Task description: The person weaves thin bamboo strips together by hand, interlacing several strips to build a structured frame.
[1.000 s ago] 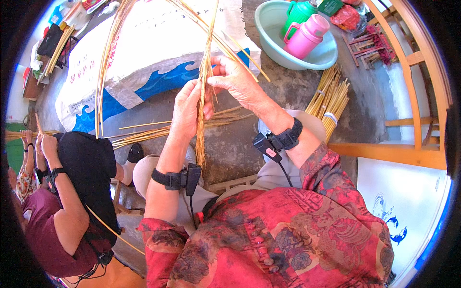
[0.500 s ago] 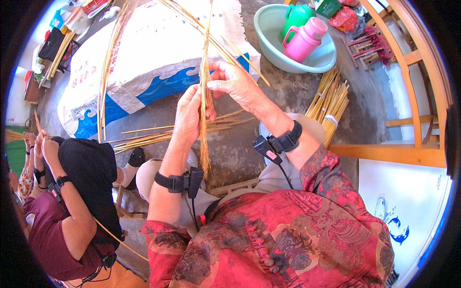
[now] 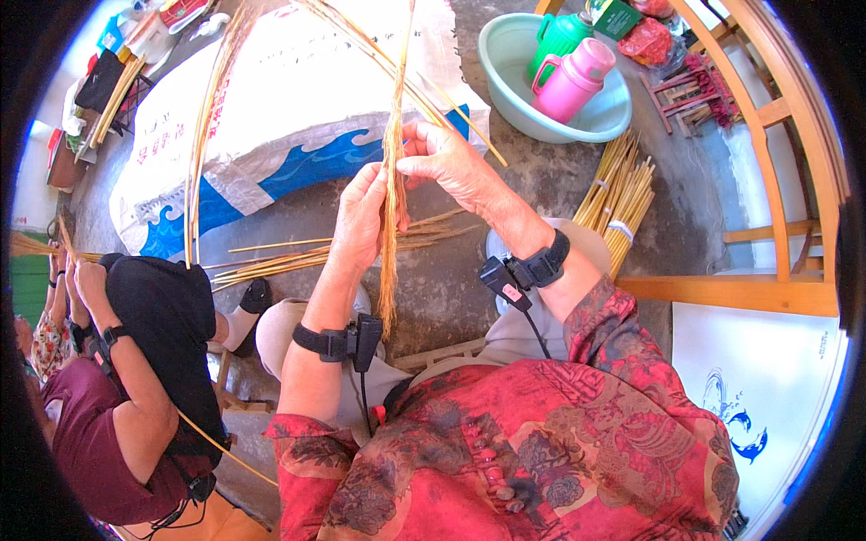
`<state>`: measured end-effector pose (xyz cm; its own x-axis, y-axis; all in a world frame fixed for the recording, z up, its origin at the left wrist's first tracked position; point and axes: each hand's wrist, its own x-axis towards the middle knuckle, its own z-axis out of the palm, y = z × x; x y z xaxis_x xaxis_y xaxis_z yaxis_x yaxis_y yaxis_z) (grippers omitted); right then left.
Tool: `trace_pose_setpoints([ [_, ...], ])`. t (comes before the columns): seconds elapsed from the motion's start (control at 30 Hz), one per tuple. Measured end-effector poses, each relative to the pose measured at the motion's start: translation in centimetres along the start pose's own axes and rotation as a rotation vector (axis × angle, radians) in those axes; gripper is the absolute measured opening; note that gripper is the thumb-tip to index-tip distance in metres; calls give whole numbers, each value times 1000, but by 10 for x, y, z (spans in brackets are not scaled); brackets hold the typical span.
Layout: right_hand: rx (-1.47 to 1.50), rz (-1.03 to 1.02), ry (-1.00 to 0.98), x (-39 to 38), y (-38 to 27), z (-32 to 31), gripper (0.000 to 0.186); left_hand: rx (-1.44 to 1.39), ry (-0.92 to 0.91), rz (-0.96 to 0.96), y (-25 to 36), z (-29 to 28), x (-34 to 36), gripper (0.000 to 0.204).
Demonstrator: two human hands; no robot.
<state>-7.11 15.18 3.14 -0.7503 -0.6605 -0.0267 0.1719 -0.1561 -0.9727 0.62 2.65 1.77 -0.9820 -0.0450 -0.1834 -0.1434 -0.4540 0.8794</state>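
Observation:
A thin, upright bundle of broom straw (image 3: 390, 261) is in front of me, its frayed golden strands hanging toward my lap and its stalk end pointing away. My left hand (image 3: 359, 216) is closed round its middle from the left. From the right, my right hand (image 3: 451, 162) pinches the same straw slightly higher, thumb against the strands; its other fingertips are partly hidden behind. Beyond my hands lies a white and blue woven sack (image 3: 298, 108) with long straw stalks (image 3: 199, 171) across it. More loose stalks (image 3: 280, 261) rest on the floor past my left forearm.
Tied stalk bundles (image 3: 622, 198) lie by my right knee. Behind them a pale green basin (image 3: 600, 126) holds a pink thermos (image 3: 575, 81) and a green thermos (image 3: 561, 41). A wooden frame (image 3: 776, 290) stands at right. Another person (image 3: 167, 334) sits close at left, handling stalks.
The bundle's upper end has tipped to the right, and both my hands have shifted slightly right with it. At left, the other person's hands have moved a little.

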Motion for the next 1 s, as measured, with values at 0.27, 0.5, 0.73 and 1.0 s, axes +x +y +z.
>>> trace_pose_setpoints([
  [0.27,-42,-76,61,2,3,0,29,63,-35,37,-5,-6,2,19],
  [0.5,-288,-68,121,0,4,-1,32,340,62,197,-4,-1,3,15],
  [0.73,-211,-40,30,-3,0,0,34,160,4,49,-7,-16,7,10],
  [1.0,-178,-17,-34,-2,-4,-6,33,-71,-88,-25,-3,-13,6,9],
])
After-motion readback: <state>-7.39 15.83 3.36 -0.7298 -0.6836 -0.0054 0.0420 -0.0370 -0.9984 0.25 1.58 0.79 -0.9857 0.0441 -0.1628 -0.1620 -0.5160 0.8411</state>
